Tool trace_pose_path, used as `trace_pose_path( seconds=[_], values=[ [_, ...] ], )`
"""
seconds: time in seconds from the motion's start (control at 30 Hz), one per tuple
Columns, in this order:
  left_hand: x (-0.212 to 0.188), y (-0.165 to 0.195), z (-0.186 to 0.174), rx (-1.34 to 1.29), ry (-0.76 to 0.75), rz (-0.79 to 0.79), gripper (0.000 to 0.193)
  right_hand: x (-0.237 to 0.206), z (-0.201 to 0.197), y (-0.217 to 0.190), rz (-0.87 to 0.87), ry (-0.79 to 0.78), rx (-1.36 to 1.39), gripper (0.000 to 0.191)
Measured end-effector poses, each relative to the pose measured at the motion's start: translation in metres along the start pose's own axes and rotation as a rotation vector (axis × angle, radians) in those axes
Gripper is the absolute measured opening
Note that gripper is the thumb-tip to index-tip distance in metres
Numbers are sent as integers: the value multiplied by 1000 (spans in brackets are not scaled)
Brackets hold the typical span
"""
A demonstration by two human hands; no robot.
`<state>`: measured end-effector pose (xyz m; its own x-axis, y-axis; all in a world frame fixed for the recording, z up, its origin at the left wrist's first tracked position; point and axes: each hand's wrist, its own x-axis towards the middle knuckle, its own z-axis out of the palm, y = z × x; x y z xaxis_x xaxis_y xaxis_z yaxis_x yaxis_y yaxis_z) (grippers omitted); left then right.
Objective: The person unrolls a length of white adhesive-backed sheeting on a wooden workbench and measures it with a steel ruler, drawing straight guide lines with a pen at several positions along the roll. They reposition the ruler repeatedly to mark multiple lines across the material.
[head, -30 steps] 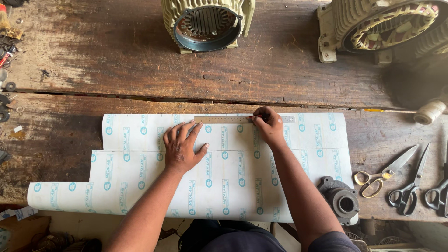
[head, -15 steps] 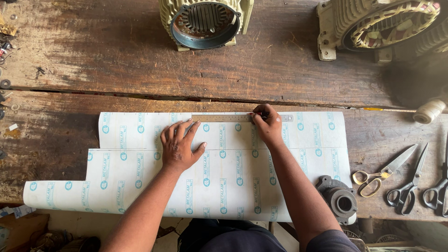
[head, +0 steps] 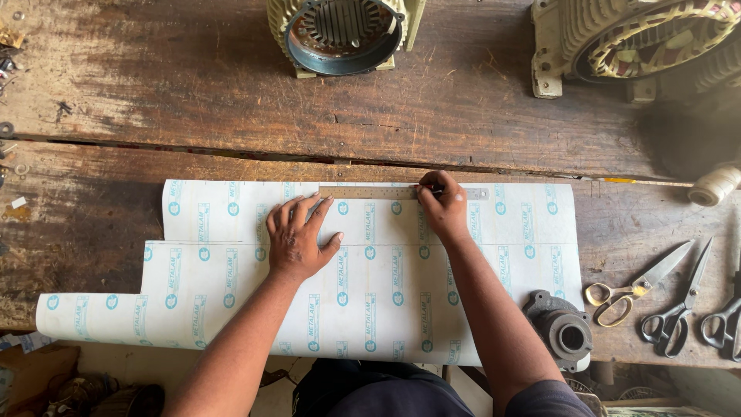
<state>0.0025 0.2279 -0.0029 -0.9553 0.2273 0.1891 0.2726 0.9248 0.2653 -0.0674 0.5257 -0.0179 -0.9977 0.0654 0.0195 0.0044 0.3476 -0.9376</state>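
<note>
A white sheet (head: 231, 262) with rows of blue printed marks lies spread on the wooden bench. My left hand (head: 297, 235) rests flat on it with fingers spread, pressing it down. A metal ruler (head: 370, 192) lies along the sheet's far edge. My right hand (head: 441, 202) is closed by the ruler's right part, fingertips pinched as if around a thin marking tool; the tool itself is hidden by the fingers.
A ribbed motor housing (head: 340, 31) stands at the back centre and a wound stator (head: 641, 38) at the back right. Several scissors (head: 664, 297) lie at the right. A small grey metal casting (head: 562, 328) weighs the sheet's right corner. A twine spool (head: 714, 185) sits far right.
The view has shifted slightly. My right hand has slid a little along the ruler; my left hand stays pressed on the sheet.
</note>
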Motion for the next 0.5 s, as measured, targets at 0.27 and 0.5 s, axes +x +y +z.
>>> trace_pose_path(
  seconds=[0.27, 0.5],
  values=[
    [0, -1, -1, 1, 12, 5, 67, 2, 1, 1, -41, 26, -89, 10],
    [1, 0, -1, -6, 19, 9, 65, 8, -6, 20, -9, 86, 359, 8]
  ],
)
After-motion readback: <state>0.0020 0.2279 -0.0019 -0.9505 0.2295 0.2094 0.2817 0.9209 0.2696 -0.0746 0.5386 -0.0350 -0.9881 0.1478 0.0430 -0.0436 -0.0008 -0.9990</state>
